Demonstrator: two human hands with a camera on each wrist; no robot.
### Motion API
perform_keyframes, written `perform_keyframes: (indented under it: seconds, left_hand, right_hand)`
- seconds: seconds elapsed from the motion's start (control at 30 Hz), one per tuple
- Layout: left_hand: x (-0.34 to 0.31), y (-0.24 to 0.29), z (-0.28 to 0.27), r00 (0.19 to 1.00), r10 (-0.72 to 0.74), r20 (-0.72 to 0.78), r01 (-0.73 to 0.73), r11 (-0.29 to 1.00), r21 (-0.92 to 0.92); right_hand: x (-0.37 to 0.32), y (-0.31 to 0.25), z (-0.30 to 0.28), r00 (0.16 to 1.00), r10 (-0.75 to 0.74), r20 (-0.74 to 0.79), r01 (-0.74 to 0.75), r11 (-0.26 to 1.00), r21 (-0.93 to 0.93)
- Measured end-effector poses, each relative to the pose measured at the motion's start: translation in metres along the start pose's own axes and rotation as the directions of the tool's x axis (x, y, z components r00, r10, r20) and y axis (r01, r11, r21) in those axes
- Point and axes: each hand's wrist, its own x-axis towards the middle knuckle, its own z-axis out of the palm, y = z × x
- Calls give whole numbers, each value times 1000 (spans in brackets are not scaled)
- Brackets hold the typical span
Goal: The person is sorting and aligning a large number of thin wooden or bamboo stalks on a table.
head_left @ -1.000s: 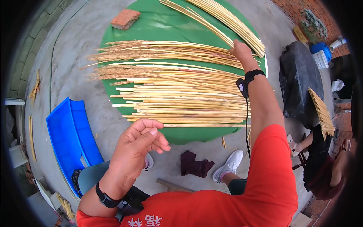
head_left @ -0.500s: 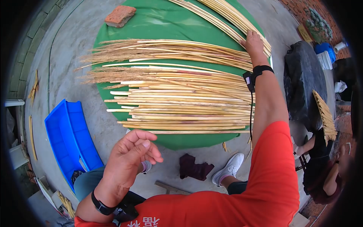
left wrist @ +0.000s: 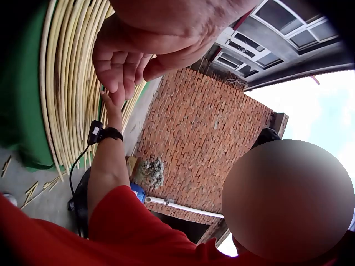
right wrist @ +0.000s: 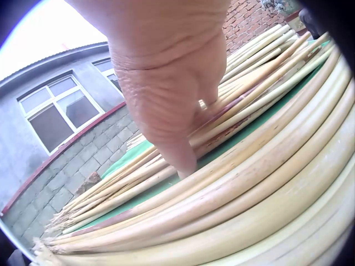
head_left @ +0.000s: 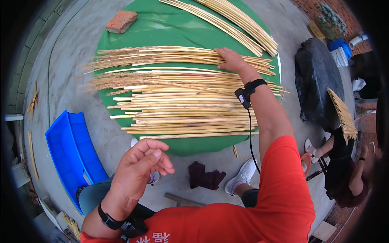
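Observation:
In the head view my right hand [head_left: 233, 61] reaches over a bundle of broom stalks [head_left: 174, 52] with feathery heads at the left, fingers spread across it. The right wrist view shows the thumb [right wrist: 182, 158] pointing down at the near side of these stalks and the fingers on their far side. My left hand [head_left: 142, 162] hangs in the air before the table's near edge, its fingers loosely bent around nothing. A wide row of pale bare stalks [head_left: 186, 109] lies between the hands. More feathery stalks [head_left: 117, 81] lie along that row's far side.
A round table with a green cloth [head_left: 158, 32] bears all the stalks. Two groups of bare stalks [head_left: 243, 26] lie at its far right, a brick [head_left: 121, 21] at its far left. A blue bin [head_left: 69, 150] stands left; another person [head_left: 348, 174] is at the right.
My right hand has left the bare stalks at the far right and moved left onto the feathery bundle. The stalks it held now lie beside the far-right group. My left hand hardly moved.

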Motion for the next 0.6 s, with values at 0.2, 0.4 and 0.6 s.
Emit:
perform_keyframes:
  seconds: [0.2, 0.4, 0.6]
  left_hand:
    - [-9, -6, 0, 1000, 16, 23, -16, 1000, 6]
    - [-19, -9, -2, 999, 11, 47, -11, 1000, 11]
    - [-23, -12, -4, 994, 39, 101, -41, 999, 23]
  right_hand:
    - [-7, -25, 6, 991, 59, -122, -72, 991, -109]
    - [-4, -39, 12, 980, 101, -168, -140, 962, -236]
    - [-5, -38, 14, 972, 132, -195, -184, 942, -282]
